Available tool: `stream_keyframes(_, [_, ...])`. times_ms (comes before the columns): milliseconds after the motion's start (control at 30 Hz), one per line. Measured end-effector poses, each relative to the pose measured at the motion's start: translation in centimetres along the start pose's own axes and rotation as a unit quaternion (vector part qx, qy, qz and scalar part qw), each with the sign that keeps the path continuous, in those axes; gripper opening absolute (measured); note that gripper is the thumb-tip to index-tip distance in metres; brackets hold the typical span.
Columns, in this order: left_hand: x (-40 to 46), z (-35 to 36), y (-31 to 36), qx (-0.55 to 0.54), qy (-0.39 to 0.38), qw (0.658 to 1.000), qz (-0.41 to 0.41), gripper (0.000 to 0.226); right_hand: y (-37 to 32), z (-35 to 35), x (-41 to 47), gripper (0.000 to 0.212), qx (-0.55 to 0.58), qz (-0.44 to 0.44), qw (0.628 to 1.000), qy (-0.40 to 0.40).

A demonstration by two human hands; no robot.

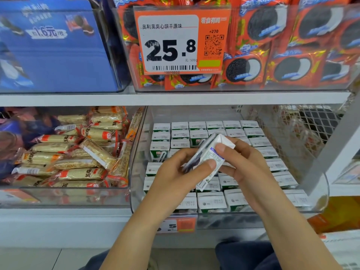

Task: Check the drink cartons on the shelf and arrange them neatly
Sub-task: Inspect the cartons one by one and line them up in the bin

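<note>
Hands: left hand point(176, 173) and right hand point(244, 162) are gripping one tilted carton point(209, 155) together.
Bin point(136, 152): is holding rowed drink cartons point(212, 201).

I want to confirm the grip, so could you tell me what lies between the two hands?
In the head view, one tilted drink carton sits between the left hand and right hand, above the rows.
</note>
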State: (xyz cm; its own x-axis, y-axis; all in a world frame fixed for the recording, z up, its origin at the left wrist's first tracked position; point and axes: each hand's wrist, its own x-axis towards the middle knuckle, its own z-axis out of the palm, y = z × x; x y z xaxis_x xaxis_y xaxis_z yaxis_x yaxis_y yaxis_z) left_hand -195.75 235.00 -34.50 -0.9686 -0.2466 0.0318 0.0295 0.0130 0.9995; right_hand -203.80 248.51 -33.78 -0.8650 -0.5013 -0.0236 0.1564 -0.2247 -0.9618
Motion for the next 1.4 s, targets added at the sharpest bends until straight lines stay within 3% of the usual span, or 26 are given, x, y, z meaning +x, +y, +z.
stream_keyframes(300, [0.2,-0.3,-0.7,0.009,0.034,0.999,0.013,0.019,0.0,0.5,-0.1,0.061,-0.012,0.004,1.000,-0.017])
stream_keyframes(500, [0.3,-0.2,-1.1,0.082,0.012,0.997,-0.002,0.033,0.1,0.5,-0.1,0.054,-0.002,0.005,0.999,0.038])
stream_keyframes(633, [0.2,0.1,-1.9,0.258,0.078,0.959,0.087,0.046,0.4,0.2,0.3,0.034,-0.021,0.009,0.992,0.121])
stream_keyframes(800, [0.1,0.5,-2.2,0.345,0.140,0.913,0.165,0.044,0.5,-0.1,0.6,0.037,-0.059,0.012,0.989,0.138])
stream_keyframes(867, [0.2,0.4,-2.1,0.307,0.156,0.925,0.157,0.040,0.4,-0.1,0.5,0.047,-0.056,0.011,0.991,0.118])
stream_keyframes(933, [0.4,0.2,-1.8,0.199,0.151,0.962,0.110,0.032,0.1,-0.3,0.5,0.053,-0.029,0.017,0.995,0.095])
stream_keyframes(1100, [0.8,-0.3,-1.3,0.009,0.137,0.990,0.029,0.016,0.3,-0.6,0.5,0.018,-0.023,0.036,0.998,0.041])
stream_keyframes(1400, [0.9,-0.2,-1.4,-0.023,0.128,0.991,-0.008,0.017,0.4,-0.6,0.5,0.029,-0.001,0.018,0.999,0.040])
